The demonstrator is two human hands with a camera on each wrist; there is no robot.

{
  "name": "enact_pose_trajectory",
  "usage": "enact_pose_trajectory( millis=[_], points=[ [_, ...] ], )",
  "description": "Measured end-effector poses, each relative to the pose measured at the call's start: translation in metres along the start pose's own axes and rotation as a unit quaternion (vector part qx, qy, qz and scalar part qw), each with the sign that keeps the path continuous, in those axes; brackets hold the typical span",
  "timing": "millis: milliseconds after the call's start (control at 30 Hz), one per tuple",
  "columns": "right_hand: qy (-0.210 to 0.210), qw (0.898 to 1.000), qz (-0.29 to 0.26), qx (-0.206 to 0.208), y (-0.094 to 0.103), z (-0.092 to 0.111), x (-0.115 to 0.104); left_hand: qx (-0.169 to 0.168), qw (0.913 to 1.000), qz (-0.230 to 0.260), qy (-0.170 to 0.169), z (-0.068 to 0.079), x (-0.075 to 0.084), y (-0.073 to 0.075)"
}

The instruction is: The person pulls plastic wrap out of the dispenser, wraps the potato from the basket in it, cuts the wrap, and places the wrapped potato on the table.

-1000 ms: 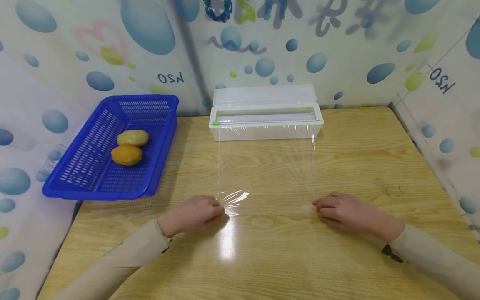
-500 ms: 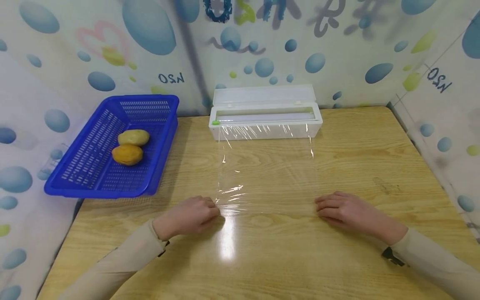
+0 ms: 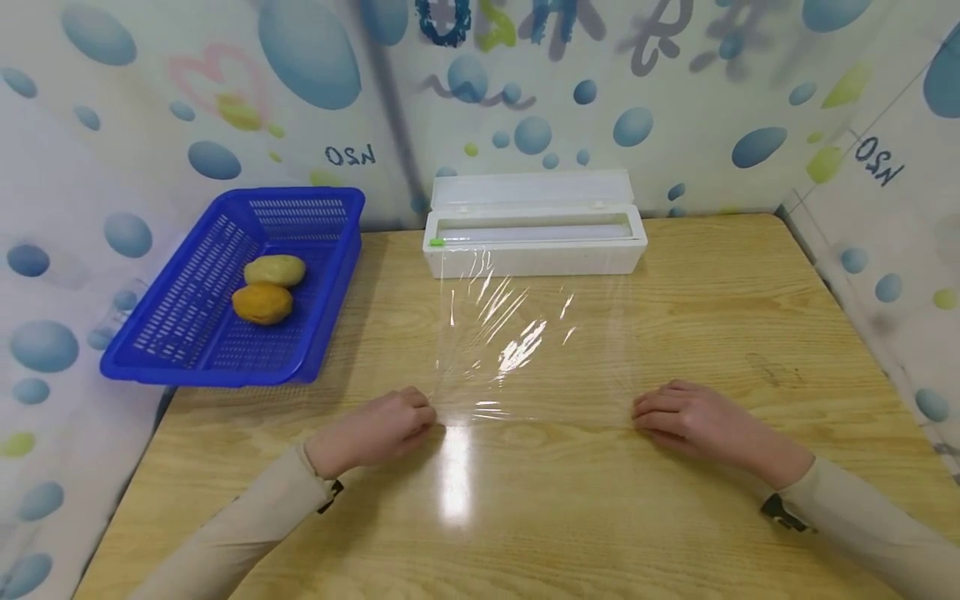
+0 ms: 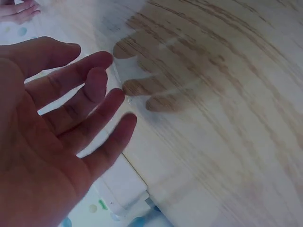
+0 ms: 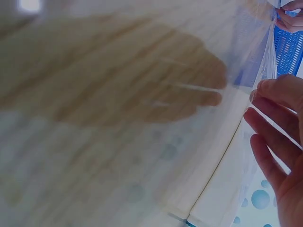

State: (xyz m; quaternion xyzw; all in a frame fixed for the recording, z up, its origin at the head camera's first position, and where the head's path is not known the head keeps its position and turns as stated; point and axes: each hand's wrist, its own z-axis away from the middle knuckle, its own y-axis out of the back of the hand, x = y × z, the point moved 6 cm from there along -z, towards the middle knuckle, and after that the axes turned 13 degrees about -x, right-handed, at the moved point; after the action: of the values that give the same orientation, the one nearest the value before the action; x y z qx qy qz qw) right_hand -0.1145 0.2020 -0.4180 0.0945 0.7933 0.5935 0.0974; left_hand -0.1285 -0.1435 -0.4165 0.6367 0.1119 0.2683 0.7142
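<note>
Farthest left of both hands, behind the basket's left side, a see-through object (image 3: 112,321) is too faint to name. The blue basket (image 3: 217,379) sits beyond and to the left of the left hand; in it lie a pale oval fruit (image 3: 274,270) and an orange-yellow one (image 3: 262,303), touching. The left sleeve (image 3: 232,521) is cut off by the lower edge, and a black band under its cuff is mostly hidden.

The left hand (image 3: 378,429) has its fingertips at the near left corner of the clear film (image 3: 517,354). From its wrist camera the fingers are loosely bent, thumb tip apart from index; I cannot tell whether it pinches the film, which hardly shows there.

The film spans the space between the hands, made out mainly by creases and glare; its right edge is very faint. Beyond the hands, between them, a white box (image 3: 528,213) stands with its lid (image 3: 532,190) up, a green tab (image 3: 437,242) at its left end, and a roll (image 3: 536,234) partly hidden inside. The film runs from it over the front wall.

The right hand (image 3: 708,425) pinches the film's near right corner between thumb and fingers; its sleeve (image 3: 873,517) is cut off too
</note>
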Motion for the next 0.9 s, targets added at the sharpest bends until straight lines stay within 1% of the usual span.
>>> enact_pose_trajectory(
  millis=[133,200,233,300,400,467,533,667,800,900],
  points=[
    [0.002,1.0,0.006,0.004,0.0,-0.001,0.0,0.002,0.9989,-0.013,0.044,0.006,-0.008,-0.003],
    [0.0,1.0,0.005,0.008,0.001,-0.001,0.0,0.005,0.9979,-0.021,0.061,0.01,-0.012,-0.002],
    [-0.001,1.0,0.004,0.01,0.001,-0.001,0.0,0.007,0.9977,-0.024,0.063,0.011,-0.014,-0.001],
    [-0.004,1.0,0.0,0.014,0.001,-0.001,0.001,0.012,0.998,-0.026,0.057,0.013,-0.016,0.004],
    [-0.014,1.0,-0.007,0.015,0.002,-0.003,0.003,0.019,0.9982,-0.032,0.047,0.014,-0.019,0.016],
    [-0.016,1.0,-0.002,0.012,0.001,-0.003,0.003,0.022,0.9981,-0.032,0.047,0.014,-0.024,0.029],
    [-0.018,1.0,0.005,0.01,0.002,-0.005,0.003,0.029,0.9976,-0.035,0.053,0.014,-0.031,0.045],
    [-0.025,1.0,0.012,0.013,0.003,-0.007,0.005,0.037,0.9954,-0.041,0.078,0.015,-0.047,0.084],
    [-0.026,0.999,0.018,0.009,0.003,-0.01,0.008,0.023,0.993,-0.041,0.108,0.017,-0.068,0.122],
    [-0.021,1.0,0.017,0.006,0.001,-0.012,0.01,0.009,0.9899,-0.032,0.138,0.02,-0.087,0.142]
  ],
)
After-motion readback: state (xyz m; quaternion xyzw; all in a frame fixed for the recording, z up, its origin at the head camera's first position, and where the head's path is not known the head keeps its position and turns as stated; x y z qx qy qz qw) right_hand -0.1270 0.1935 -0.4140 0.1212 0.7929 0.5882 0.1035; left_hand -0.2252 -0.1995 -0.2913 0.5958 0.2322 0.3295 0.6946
